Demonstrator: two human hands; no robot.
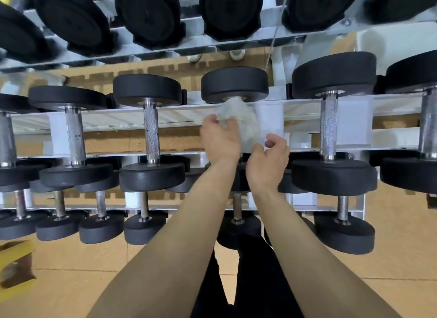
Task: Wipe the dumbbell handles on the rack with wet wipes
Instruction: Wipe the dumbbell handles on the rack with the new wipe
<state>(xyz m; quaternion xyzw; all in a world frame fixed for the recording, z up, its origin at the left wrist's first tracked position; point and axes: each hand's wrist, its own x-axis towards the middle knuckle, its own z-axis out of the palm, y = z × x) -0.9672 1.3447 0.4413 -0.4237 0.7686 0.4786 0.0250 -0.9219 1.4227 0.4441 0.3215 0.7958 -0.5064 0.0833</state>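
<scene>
Our left hand (221, 138) and right hand (269, 160) pinch opposite ends of the limp wet wipe (243, 121), wrapped round the heavy dumbbell (234, 84).

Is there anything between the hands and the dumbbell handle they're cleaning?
Only the wet wipe. The left hand and right hand both hold it, wrapped round the handle of the dumbbell, so the handle itself is hidden. Nothing else visible stands in the way.

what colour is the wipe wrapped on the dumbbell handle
White and slightly see-through: the wipe shows best in the head view.
</scene>
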